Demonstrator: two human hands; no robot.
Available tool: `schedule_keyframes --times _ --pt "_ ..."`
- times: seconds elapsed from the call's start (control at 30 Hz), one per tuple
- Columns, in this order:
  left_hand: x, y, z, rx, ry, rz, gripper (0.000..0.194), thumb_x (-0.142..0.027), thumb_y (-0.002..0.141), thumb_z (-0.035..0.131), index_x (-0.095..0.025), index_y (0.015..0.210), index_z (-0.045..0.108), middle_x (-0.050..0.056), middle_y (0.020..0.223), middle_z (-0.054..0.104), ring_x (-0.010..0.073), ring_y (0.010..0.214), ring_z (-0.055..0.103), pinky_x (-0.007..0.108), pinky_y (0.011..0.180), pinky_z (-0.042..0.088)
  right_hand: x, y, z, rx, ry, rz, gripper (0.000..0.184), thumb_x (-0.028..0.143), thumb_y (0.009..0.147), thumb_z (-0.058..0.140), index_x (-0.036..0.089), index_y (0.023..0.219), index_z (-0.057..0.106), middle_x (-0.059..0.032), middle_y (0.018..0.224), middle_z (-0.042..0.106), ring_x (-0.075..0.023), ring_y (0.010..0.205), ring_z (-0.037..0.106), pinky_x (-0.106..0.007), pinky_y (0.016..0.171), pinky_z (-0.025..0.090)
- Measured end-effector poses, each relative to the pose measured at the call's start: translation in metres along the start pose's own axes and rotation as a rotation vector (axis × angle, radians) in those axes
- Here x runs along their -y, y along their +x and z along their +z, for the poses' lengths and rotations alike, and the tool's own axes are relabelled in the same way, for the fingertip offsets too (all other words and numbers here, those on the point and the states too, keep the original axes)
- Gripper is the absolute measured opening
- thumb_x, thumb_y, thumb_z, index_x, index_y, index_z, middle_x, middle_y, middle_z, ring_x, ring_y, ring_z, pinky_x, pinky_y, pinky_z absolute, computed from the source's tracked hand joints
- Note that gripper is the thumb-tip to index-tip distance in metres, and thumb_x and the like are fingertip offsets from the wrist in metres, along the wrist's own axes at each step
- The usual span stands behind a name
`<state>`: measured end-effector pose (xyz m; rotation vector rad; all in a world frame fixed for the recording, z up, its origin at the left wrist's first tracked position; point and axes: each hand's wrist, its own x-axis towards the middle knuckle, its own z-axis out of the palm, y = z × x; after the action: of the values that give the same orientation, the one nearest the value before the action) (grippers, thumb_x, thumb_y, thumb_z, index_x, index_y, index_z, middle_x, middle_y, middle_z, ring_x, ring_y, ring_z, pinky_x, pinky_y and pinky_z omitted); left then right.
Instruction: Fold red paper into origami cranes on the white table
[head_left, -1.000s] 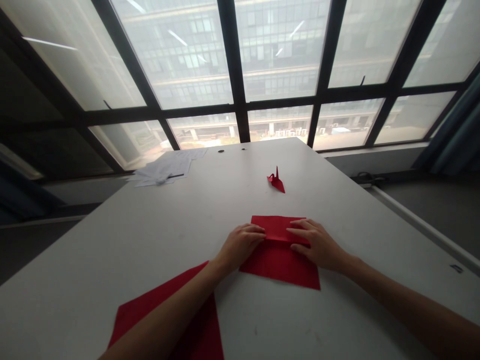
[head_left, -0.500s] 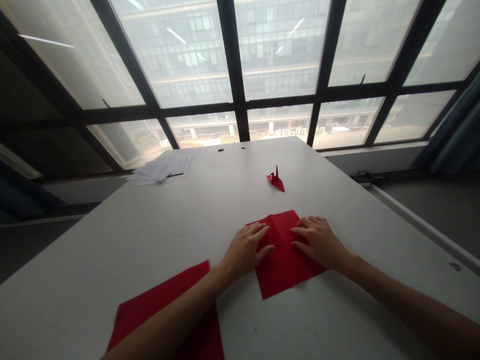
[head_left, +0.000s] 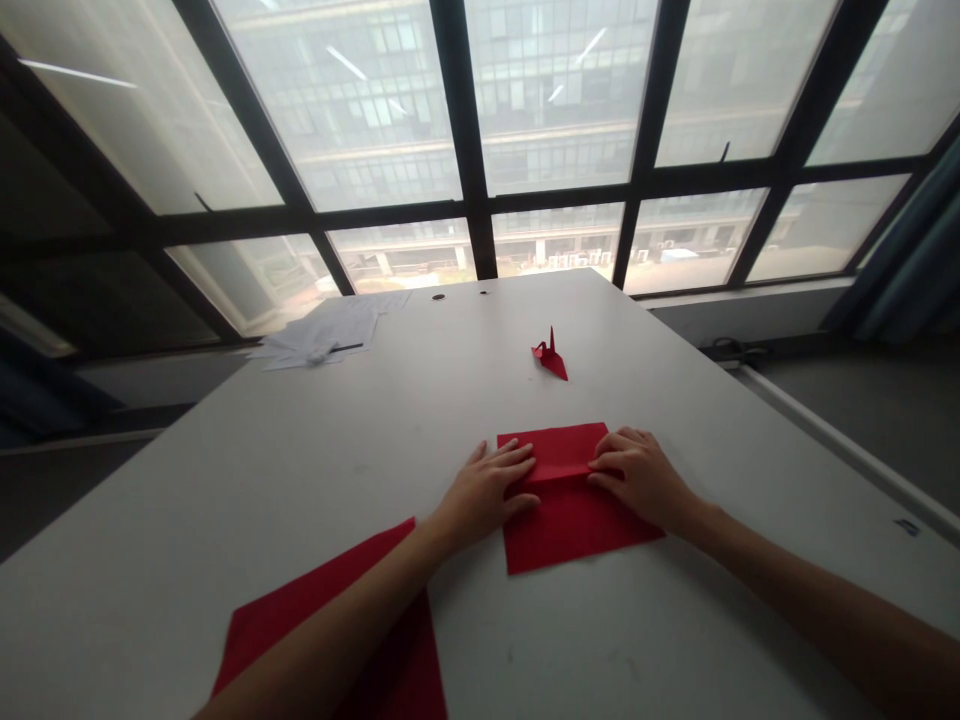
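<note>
Creasing seems partway: left hand [head_left: 484, 492] spread on the red sheet [head_left: 574, 525] at nine o'clock, right hand [head_left: 641, 480] pinching its ridge [head_left: 562, 474] at three, folding unfinished.

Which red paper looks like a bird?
The little red crane beyond both hands, with a point sticking up. The creased sheet under them and the bottom-left sheet aren't bird-shaped.

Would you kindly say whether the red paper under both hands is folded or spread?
Spread: the red paper lies open, a crease crossing it between left hand and right hand.
</note>
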<state>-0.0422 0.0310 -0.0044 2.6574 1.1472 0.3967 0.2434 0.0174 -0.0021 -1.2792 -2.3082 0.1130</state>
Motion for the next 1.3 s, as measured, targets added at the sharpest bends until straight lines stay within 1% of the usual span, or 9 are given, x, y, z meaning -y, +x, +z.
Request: schedule_keyframes --times 0.17,0.4,0.47,0.57,0.73,0.83,0.97,1.1,1.3 --pt "-0.004 0.002 -0.006 -0.088 0.004 0.047 0.029 -0.027 0.102 0.048 -0.034 0.123 0.067 -0.002 0.135 0.063 0.0207 0.131 0.054 0.048 0.118 0.027 0.000 0.002 -0.003 -0.012 0.027 -0.092 0.016 0.023 0.091 0.068 0.022 0.076 0.073 -0.0021 0.087 0.071 -0.0200 0.086 0.057 -0.039 0.087 0.041" --pt "-0.018 0.001 -0.016 -0.096 -0.045 0.065 0.027 -0.037 0.100 0.050 -0.030 0.102 0.076 0.001 0.109 0.074 0.0207 0.100 0.067 0.038 0.093 0.049 -0.012 0.004 0.003 -0.036 0.083 -0.109 0.021 0.013 0.096 0.056 0.023 0.088 0.072 -0.0041 0.103 0.070 -0.0226 0.100 0.058 -0.043 0.094 0.040" --pt "-0.016 0.003 -0.015 -0.118 -0.078 0.053 0.025 -0.033 0.100 0.050 -0.030 0.111 0.073 0.002 0.113 0.073 0.0206 0.103 0.066 0.037 0.095 0.049 -0.013 0.004 0.004 -0.027 0.123 -0.151 0.021 0.015 0.097 0.054 0.024 0.088 0.072 -0.0040 0.105 0.070 -0.0226 0.102 0.058 -0.043 0.096 0.040" --pt "-0.011 0.006 -0.011 -0.113 -0.127 0.101 0.039 -0.027 0.098 0.054 -0.032 0.137 0.056 0.002 0.137 0.062 0.0232 0.130 0.052 0.041 0.110 0.040 -0.011 0.006 0.005 -0.028 0.173 -0.212 0.019 0.017 0.097 0.056 0.025 0.091 0.072 -0.0037 0.107 0.070 -0.0224 0.106 0.058 -0.043 0.099 0.039" --pt "-0.014 0.005 -0.009 0.101 -0.187 0.244 0.052 -0.028 0.100 0.052 -0.038 0.149 0.039 0.000 0.149 0.050 0.0208 0.143 0.038 0.048 0.122 0.019 -0.004 0.009 0.008 -0.025 0.206 -0.249 0.018 0.015 0.095 0.057 0.026 0.091 0.071 -0.0036 0.107 0.070 -0.0219 0.108 0.058 -0.042 0.100 0.041" --pt "-0.019 0.004 -0.012 0.095 -0.153 0.240 0.049 -0.032 0.099 0.055 -0.037 0.146 0.043 0.001 0.148 0.051 0.0227 0.140 0.042 0.045 0.120 0.023 0.001 0.007 0.007 -0.013 0.150 -0.196 0.023 0.011 0.091 0.060 0.027 0.104 0.070 -0.0050 0.114 0.068 -0.0237 0.113 0.056 -0.044 0.102 0.041" --pt "-0.020 0.003 -0.014 0.016 -0.073 0.140 0.046 -0.036 0.092 0.064 -0.038 0.138 0.055 0.003 0.138 0.059 0.0281 0.129 0.049 0.046 0.111 0.034 0.010 -0.004 0.005 -0.056 0.075 0.021 0.043 0.018 0.087 0.065 0.025 0.129 0.059 -0.0107 0.128 0.061 -0.0286 0.118 0.054 -0.048 0.100 0.045" --pt "-0.015 0.002 -0.013 -0.044 -0.015 0.067 0.043 -0.036 0.088 0.070 -0.037 0.130 0.062 0.004 0.126 0.061 0.0282 0.118 0.052 0.046 0.104 0.037 0.017 -0.015 0.007 0.067 0.046 0.046 0.049 0.039 0.083 0.072 0.025 0.129 0.062 -0.0128 0.132 0.059 -0.0338 0.121 0.052 -0.053 0.101 0.043" --pt "-0.003 0.003 -0.009 -0.066 -0.036 0.021 0.033 -0.034 0.087 0.072 -0.038 0.120 0.069 0.001 0.120 0.061 0.0249 0.112 0.052 0.042 0.102 0.039 0.016 -0.014 0.009 0.128 0.028 0.052 0.049 0.043 0.083 0.073 0.026 0.129 0.065 -0.0118 0.133 0.060 -0.0330 0.121 0.052 -0.052 0.103 0.041"
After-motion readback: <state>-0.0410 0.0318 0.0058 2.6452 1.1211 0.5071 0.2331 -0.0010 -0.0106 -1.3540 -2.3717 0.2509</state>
